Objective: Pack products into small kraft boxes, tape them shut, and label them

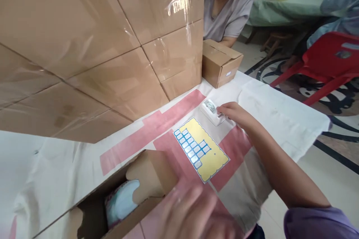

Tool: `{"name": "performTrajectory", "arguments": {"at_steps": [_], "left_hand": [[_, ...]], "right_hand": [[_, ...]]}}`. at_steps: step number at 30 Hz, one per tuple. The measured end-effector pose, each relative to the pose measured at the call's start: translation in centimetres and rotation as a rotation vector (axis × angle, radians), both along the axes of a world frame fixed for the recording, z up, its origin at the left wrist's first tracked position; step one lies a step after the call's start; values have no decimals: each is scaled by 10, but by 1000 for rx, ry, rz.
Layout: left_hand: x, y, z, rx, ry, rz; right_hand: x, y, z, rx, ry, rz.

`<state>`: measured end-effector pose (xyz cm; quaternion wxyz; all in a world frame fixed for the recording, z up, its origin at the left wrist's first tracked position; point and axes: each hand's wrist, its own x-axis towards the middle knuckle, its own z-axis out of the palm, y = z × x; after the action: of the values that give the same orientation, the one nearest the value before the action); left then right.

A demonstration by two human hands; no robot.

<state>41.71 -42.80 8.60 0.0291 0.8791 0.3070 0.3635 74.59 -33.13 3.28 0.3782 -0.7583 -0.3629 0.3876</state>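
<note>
My right hand [234, 115] reaches forward across the table, its fingers closed on the end of a small white device [211, 112] that lies there. Just in front of it lies a yellow sheet [209, 155] with several white, blue-edged stickers along its left side. My left hand [193, 214] is close to the camera and blurred, beside the flap of an open cardboard box [146, 179] that holds a light blue and white packet [122, 203]. Its fingers look loosely bent, and I cannot tell whether they hold anything.
A tall stack of taped cardboard boxes [98, 37] walls off the left. A small closed box [221, 63] stands at the table's far end, with a seated person [227, 16] behind it. A red plastic chair [325, 59] stands on the floor at right. The table cloth [280, 115] is white with pink bands.
</note>
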Motion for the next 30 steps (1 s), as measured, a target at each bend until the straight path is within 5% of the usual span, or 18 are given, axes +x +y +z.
{"name": "performTrajectory", "arguments": {"at_steps": [2,4,8,11,15,22,30], "left_hand": [[66,11,-13,-62,-39,-127],[125,43,-30,-258,6,-37],[190,125,-66,-574,11,55],[203,153,-85,-582,-103,-103],[202,150,-97,-521,-179,-110],[201,148,-99,-492,-135,-98],[200,148,-97,-525,-117,-90]], "right_hand": [[-2,0,0,22,17,8],[-2,1,-2,58,37,20],[-3,2,-5,96,11,45],[-6,2,-7,112,-39,35],[-11,1,-8,141,-97,16],[-17,-5,5,213,-74,-46],[-9,-14,10,90,-129,29]]}}
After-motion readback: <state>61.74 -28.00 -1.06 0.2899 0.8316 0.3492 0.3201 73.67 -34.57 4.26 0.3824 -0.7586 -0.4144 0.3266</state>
